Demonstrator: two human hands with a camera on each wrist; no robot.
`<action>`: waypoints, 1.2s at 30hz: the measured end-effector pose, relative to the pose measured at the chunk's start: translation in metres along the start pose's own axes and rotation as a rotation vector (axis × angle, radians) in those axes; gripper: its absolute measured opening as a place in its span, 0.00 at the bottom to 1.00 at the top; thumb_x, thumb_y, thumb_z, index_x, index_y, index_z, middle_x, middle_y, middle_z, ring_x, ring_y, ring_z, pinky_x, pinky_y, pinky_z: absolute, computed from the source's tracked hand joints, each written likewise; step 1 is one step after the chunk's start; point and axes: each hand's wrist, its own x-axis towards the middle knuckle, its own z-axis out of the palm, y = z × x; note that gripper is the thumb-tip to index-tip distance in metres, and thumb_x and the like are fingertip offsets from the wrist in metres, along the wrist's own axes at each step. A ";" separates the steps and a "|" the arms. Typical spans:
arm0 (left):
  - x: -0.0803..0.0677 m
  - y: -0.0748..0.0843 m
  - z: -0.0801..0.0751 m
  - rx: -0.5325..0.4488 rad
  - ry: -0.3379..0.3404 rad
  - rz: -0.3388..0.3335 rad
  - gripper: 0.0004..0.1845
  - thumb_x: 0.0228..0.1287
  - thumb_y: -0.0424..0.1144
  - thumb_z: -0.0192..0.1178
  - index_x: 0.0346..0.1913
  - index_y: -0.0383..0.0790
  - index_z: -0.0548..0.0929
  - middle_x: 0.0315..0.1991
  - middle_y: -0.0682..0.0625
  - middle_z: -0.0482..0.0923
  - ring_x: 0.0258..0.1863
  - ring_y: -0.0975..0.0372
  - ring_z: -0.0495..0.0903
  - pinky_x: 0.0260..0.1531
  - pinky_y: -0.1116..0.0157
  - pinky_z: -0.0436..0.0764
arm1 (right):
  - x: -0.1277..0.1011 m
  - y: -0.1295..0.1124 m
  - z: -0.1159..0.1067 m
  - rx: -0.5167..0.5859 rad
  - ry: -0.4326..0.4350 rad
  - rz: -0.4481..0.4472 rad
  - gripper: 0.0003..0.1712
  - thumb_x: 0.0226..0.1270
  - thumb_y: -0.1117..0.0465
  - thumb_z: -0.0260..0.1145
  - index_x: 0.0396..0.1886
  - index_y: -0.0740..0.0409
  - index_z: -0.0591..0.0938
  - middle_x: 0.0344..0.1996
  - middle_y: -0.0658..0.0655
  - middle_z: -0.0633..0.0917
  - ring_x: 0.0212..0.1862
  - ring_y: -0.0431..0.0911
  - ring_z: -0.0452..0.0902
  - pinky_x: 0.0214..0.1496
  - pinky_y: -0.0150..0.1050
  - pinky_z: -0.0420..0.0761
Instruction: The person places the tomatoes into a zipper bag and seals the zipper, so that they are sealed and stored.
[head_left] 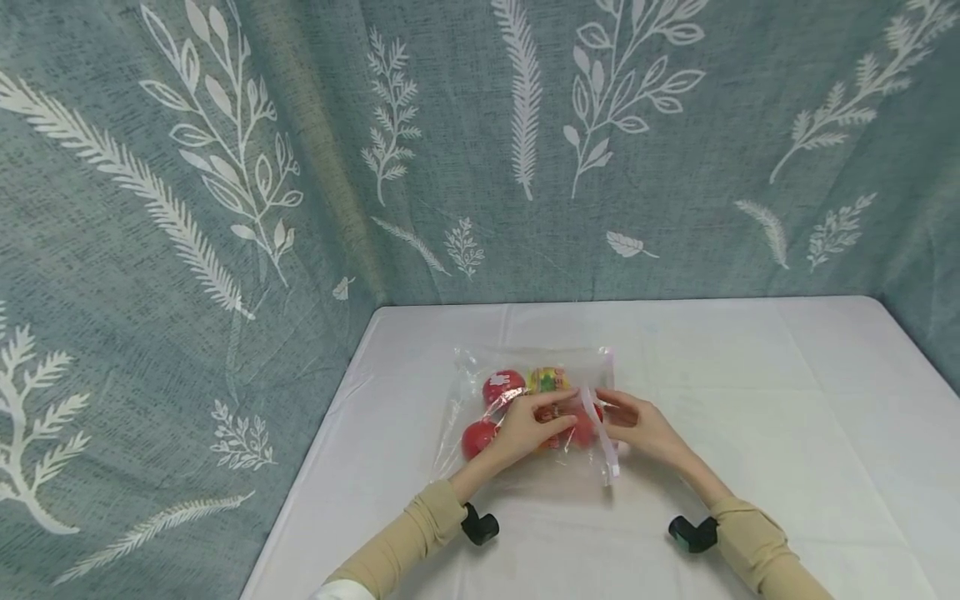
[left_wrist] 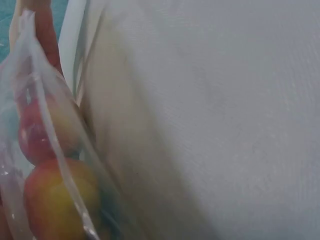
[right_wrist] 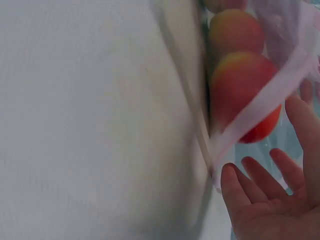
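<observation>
Head view: my left hand (head_left: 525,429) pinches the bag (head_left: 480,392) of fruit (head_left: 504,387) at its zip strip (head_left: 606,433); my right hand (head_left: 637,425), fingers relaxed, touches the strip. A loose pinch could let fruit roll out.

White-clothed table (head_left: 750,375); grey-blue curtain (head_left: 450,125) with white leaf print behind, left

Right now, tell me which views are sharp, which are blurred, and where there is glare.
Head view: sharp, evenly lit, glare streaks on the clear zip bag, edges bowed by a wide lens. Left wrist view: blurred, the fruit in the bag smeared, soft shadow on the tablecloth. Right wrist view: soft focus on the zip strip and the right hand.
</observation>
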 end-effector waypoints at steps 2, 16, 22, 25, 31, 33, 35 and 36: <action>0.001 0.001 0.000 -0.010 -0.010 0.011 0.22 0.60 0.39 0.65 0.58 0.46 0.79 0.56 0.50 0.80 0.55 0.63 0.78 0.48 0.74 0.78 | -0.001 0.001 -0.003 -0.002 0.013 0.003 0.33 0.62 0.66 0.66 0.65 0.73 0.66 0.63 0.75 0.69 0.61 0.68 0.69 0.59 0.54 0.73; -0.003 0.017 0.005 0.142 0.002 0.126 0.21 0.59 0.36 0.66 0.57 0.46 0.81 0.56 0.52 0.80 0.59 0.63 0.76 0.57 0.69 0.74 | -0.007 -0.002 -0.029 -0.078 0.068 0.077 0.37 0.64 0.55 0.66 0.68 0.65 0.65 0.66 0.69 0.68 0.65 0.66 0.66 0.62 0.56 0.70; -0.013 0.030 0.015 0.399 -0.015 0.277 0.21 0.59 0.39 0.66 0.56 0.45 0.81 0.55 0.54 0.81 0.60 0.64 0.75 0.58 0.69 0.73 | 0.000 0.002 -0.043 -0.103 0.114 0.084 0.36 0.66 0.55 0.64 0.68 0.67 0.64 0.65 0.71 0.68 0.64 0.65 0.66 0.61 0.55 0.72; -0.019 0.036 0.021 0.496 -0.091 0.334 0.20 0.61 0.42 0.64 0.57 0.46 0.81 0.57 0.54 0.79 0.62 0.63 0.73 0.60 0.69 0.71 | 0.007 0.005 -0.051 -0.119 0.147 0.076 0.35 0.66 0.56 0.63 0.67 0.68 0.65 0.65 0.71 0.68 0.64 0.65 0.67 0.60 0.54 0.72; -0.027 0.039 0.034 0.619 -0.183 0.483 0.22 0.60 0.47 0.64 0.57 0.45 0.80 0.59 0.55 0.78 0.62 0.64 0.73 0.62 0.71 0.69 | 0.027 0.005 -0.059 -0.252 0.191 0.017 0.30 0.68 0.62 0.61 0.66 0.70 0.67 0.63 0.72 0.70 0.61 0.66 0.69 0.60 0.55 0.72; -0.029 0.038 0.040 0.666 -0.173 0.532 0.24 0.58 0.49 0.66 0.56 0.44 0.81 0.58 0.55 0.78 0.61 0.63 0.74 0.61 0.72 0.69 | 0.036 0.007 -0.058 -0.321 0.199 -0.035 0.27 0.67 0.67 0.60 0.64 0.71 0.68 0.61 0.73 0.71 0.59 0.66 0.71 0.60 0.56 0.73; -0.032 0.035 0.045 0.710 -0.164 0.568 0.25 0.56 0.51 0.67 0.55 0.44 0.81 0.57 0.55 0.79 0.60 0.63 0.75 0.61 0.72 0.69 | 0.043 0.009 -0.057 -0.371 0.202 -0.082 0.26 0.65 0.72 0.59 0.63 0.72 0.69 0.60 0.74 0.72 0.58 0.67 0.72 0.59 0.55 0.73; -0.034 0.035 0.048 0.716 -0.161 0.579 0.26 0.54 0.51 0.68 0.55 0.44 0.82 0.57 0.55 0.79 0.60 0.63 0.75 0.60 0.72 0.70 | 0.047 0.010 -0.056 -0.396 0.201 -0.103 0.26 0.65 0.73 0.59 0.63 0.73 0.69 0.59 0.75 0.72 0.57 0.67 0.72 0.58 0.55 0.74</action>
